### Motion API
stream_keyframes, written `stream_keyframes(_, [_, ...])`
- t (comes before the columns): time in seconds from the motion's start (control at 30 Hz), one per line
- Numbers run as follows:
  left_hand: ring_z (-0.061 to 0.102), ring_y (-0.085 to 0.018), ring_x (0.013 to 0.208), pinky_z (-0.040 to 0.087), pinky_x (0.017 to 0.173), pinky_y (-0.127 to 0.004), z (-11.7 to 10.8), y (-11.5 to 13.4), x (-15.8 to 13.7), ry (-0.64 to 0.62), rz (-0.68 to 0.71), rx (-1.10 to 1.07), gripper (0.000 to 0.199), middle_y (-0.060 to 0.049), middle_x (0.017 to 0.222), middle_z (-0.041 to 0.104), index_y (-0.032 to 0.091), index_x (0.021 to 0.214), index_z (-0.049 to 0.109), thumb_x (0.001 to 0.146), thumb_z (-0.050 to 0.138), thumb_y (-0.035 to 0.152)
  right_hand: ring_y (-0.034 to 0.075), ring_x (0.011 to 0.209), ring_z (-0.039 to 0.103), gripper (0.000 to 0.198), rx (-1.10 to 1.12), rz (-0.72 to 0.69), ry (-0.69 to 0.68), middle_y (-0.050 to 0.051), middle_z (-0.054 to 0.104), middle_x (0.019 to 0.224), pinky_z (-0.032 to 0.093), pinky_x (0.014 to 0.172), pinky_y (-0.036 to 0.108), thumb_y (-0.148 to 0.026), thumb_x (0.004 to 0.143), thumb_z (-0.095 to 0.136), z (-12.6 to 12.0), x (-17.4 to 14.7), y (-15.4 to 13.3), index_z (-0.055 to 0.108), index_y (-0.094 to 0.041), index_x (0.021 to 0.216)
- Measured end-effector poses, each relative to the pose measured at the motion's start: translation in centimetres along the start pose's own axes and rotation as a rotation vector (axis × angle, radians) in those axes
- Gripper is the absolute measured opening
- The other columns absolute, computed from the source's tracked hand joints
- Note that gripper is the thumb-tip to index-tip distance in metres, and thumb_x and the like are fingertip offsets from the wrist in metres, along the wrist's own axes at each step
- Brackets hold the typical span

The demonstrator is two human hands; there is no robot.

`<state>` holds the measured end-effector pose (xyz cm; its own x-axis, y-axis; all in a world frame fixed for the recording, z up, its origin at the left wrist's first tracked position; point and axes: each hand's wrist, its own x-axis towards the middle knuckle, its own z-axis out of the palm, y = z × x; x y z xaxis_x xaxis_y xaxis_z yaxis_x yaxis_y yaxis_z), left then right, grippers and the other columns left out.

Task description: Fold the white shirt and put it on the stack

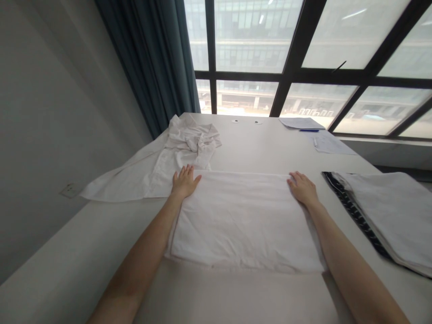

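Left hand [185,182] and right hand [303,189] hide far corners of the folded cloth [245,220].

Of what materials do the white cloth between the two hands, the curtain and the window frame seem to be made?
White cloth: matte textile, perhaps cotton, from its soft creases. Curtain: dull blue fabric, hanging in deep folds. Window frame: dark, probably painted metal, from its straight, rigid bars.

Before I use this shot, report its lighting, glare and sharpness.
Head view: backlit, with the window bright and hazy outside; pale light streaks on its upper panes; the left wall and curtain dim; the folded white cloth slightly soft, its creases low in contrast.
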<state>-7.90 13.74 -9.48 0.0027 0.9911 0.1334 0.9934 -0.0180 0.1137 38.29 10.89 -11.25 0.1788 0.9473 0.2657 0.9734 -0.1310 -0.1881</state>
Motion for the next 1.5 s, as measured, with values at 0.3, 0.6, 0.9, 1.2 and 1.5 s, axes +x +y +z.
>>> stream_keyframes(0.3, [0.042, -0.030, 0.130, 0.031, 0.108, -0.045, 0.2, -1.0, 0.2, 0.276, -0.192, -0.194, 0.042, -0.021, 0.137, 0.048, 0.010, 0.122, 0.054, 0.087, 0.045, 0.031, 0.033, 0.115, 0.051, 0.046, 0.148, 0.116, 0.157, 0.022, 0.061, 0.117, 0.038, 0.100, 0.046, -0.036, 0.082, 0.043, 0.2, 0.3, 1.1, 0.062, -0.007, 0.112])
stream_keyframes(0.6, [0.057, -0.027, 0.110, 0.043, 0.096, -0.039, 0.4, -1.9, 0.6, 0.352, -0.233, -0.369, 0.027, -0.012, 0.111, 0.062, 0.018, 0.103, 0.054, 0.078, 0.057, 0.027, 0.024, 0.090, 0.063, 0.037, 0.426, 0.146, 0.228, 0.012, 0.068, 0.101, 0.049, 0.082, 0.038, -0.035, 0.077, 0.050, -0.5, -0.1, 0.9, 0.057, -0.018, 0.110])
stream_keyframes(0.9, [0.065, -0.017, 0.089, 0.050, 0.079, -0.027, 0.2, -2.1, 0.7, 0.434, -0.191, -0.640, 0.030, -0.004, 0.091, 0.064, 0.021, 0.111, 0.045, 0.082, 0.053, 0.026, 0.020, 0.075, 0.062, 0.057, 0.548, 0.238, 0.256, 0.012, 0.066, 0.100, 0.050, 0.073, 0.035, -0.042, 0.076, 0.050, -1.8, -0.4, 0.2, 0.052, -0.014, 0.125])
stream_keyframes(1.2, [0.061, -0.016, 0.078, 0.049, 0.078, -0.027, -0.4, -1.9, 0.7, 0.437, -0.058, -0.837, 0.014, -0.002, 0.081, 0.062, 0.018, 0.083, 0.060, 0.077, 0.047, 0.016, 0.016, 0.063, 0.054, 0.055, 0.582, 0.185, 0.302, 0.000, 0.060, 0.076, 0.043, 0.063, 0.027, -0.033, 0.078, 0.049, -2.9, -1.3, -0.5, 0.044, -0.023, 0.133])
stream_keyframes(1.5, [0.058, -0.020, 0.099, 0.044, 0.096, -0.032, -0.3, -1.8, 0.5, 0.384, 0.026, -0.737, 0.035, -0.008, 0.102, 0.062, 0.014, 0.103, 0.071, 0.075, 0.050, 0.012, 0.017, 0.062, 0.056, 0.032, 0.588, 0.033, 0.219, 0.005, 0.069, 0.086, 0.045, 0.064, 0.030, -0.025, 0.071, 0.051, -2.4, -0.9, 0.5, 0.070, -0.018, 0.096])
